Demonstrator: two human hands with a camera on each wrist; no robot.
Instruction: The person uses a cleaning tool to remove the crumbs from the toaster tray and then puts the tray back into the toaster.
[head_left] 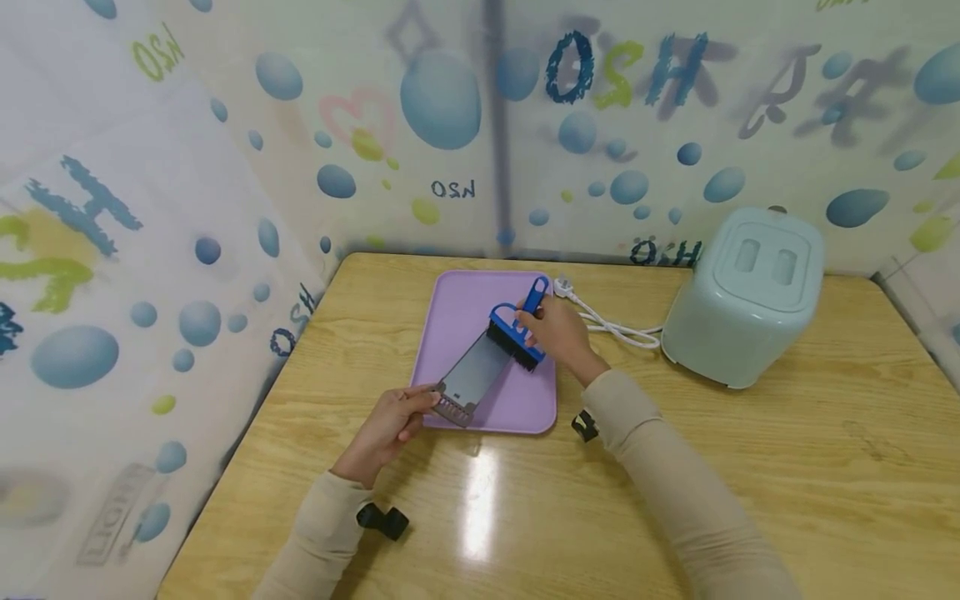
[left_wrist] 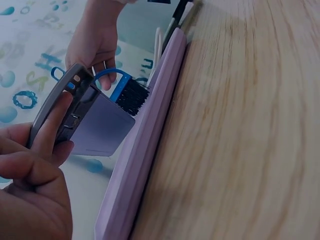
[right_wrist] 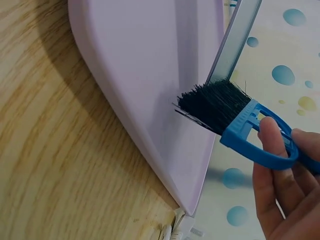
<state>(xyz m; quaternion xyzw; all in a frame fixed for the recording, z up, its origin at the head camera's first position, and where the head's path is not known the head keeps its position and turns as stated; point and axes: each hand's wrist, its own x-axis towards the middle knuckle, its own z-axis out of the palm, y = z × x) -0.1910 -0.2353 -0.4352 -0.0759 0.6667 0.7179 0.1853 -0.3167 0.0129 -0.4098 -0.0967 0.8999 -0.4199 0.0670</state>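
My left hand (head_left: 390, 425) grips a flat metal crumb tray (head_left: 476, 371) by its grey slotted handle end, thumb on top. It is held tilted over a purple tray (head_left: 534, 408). In my right hand (head_left: 564, 335) is a small blue brush (head_left: 517, 335), pinched at its frame between thumb and fingers. The brush's black bristles (right_wrist: 215, 105) meet the far end of the crumb tray in the right wrist view. From the left wrist view, the metal plate (left_wrist: 100, 125) slants above the purple tray, its far corner near the bristles.
A pale green toaster (head_left: 750, 308) stands at the right on the wooden table (head_left: 825, 467). Its white cord (head_left: 622, 332) and plug (head_left: 563, 287) lie beside the purple tray's back right corner. A patterned wall covering (head_left: 450, 167) rises behind and to the left.
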